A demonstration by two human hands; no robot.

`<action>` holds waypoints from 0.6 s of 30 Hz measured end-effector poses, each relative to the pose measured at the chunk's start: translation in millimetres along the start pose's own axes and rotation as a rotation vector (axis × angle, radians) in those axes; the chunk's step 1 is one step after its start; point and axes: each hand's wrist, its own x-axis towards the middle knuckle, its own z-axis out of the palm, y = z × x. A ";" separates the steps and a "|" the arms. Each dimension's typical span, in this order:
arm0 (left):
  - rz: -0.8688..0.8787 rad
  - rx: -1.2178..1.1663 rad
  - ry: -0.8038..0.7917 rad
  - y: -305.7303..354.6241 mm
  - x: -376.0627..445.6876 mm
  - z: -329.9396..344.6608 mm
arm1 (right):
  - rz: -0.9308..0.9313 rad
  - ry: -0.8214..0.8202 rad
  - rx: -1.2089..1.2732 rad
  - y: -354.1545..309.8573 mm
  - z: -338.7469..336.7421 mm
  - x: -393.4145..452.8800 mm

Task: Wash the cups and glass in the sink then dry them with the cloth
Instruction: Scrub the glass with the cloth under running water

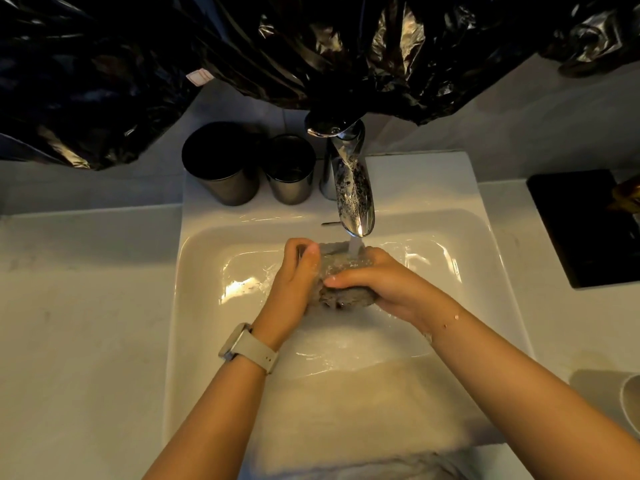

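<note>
Under the running tap (353, 199), both my hands hold a grey, wet, cup-like thing (337, 296) over the white sink (207, 258); I cannot tell whether it is a cup or the glass. My left hand (294, 275), with a watch on its wrist, wraps around its left side. My right hand (374, 282) curls over its top and right side. Water pours onto it between my hands. Two dark metal cups, a large one (221, 168) and a smaller one (291, 171), stand on the sink's back ledge left of the tap. A pale cloth (346, 427) lies draped over the sink's front edge.
Black plastic sheeting (311, 46) hangs over the wall behind the sink. A black flat tray (585, 230) lies on the counter to the right. A white rounded object (631, 398) shows at the right edge. The pale countertop (86, 306) stretches to the left.
</note>
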 end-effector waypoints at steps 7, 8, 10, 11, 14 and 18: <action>-0.192 -0.284 -0.201 -1.6 0.4 -11.8 | -0.163 -0.039 -0.291 2.5 1.7 3.1; -0.246 -0.301 -0.192 1.1 0.5 -11.5 | -0.194 -0.045 -0.351 5.6 5.2 4.6; -0.242 -0.206 -0.086 1.8 2.4 -8.8 | -0.197 -0.035 -0.350 9.8 10.8 7.3; -0.192 -0.129 -0.020 -1.3 3.3 -7.6 | -0.178 -0.010 -0.318 10.0 10.9 8.6; 0.053 0.016 0.055 -10.4 0.5 -10.2 | -0.060 0.008 -0.127 3.5 8.4 10.7; 0.096 0.019 -0.043 -12.4 -2.2 -17.4 | -0.030 0.017 -0.043 2.6 6.4 14.4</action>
